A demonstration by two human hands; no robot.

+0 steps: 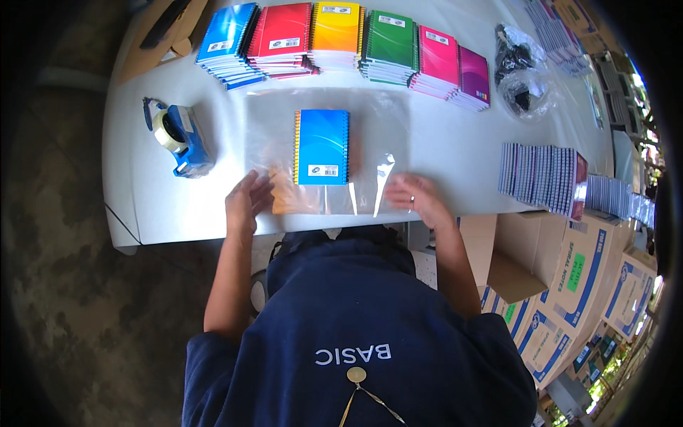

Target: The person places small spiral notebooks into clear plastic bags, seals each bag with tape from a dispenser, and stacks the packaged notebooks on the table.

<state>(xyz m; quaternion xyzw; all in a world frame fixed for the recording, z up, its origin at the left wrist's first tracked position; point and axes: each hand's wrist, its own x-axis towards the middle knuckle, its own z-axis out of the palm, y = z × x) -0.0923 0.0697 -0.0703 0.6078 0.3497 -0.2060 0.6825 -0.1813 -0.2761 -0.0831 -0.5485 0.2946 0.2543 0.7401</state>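
A spiral notebook with a blue cover (322, 142) lies in the middle of a clear plastic sheet (263, 142), spread on the white table before me. Yellow spiral edging shows along its left side, so other notebooks seem to lie beneath it. At the sheet's lower left edge is my left hand (247, 203), fingers loosely stretched and apart, grasping nothing visible. My right hand (421, 198) hovers at or over the sheet's lower right edge, its fingers extended and slightly blurred. Whether either hand touches the plastic is hard to tell. Neither hand touches the notebook.
Along the far side stand stacks of blue (226, 44), red (283, 35), yellow (336, 32), green (390, 46), pink (435, 60) and purple notebooks (473, 77). A blue tape dispenser (186, 139) sits left. At right are a notebook row (541, 178), crumpled plastic (526, 89) and cardboard boxes (562, 292).
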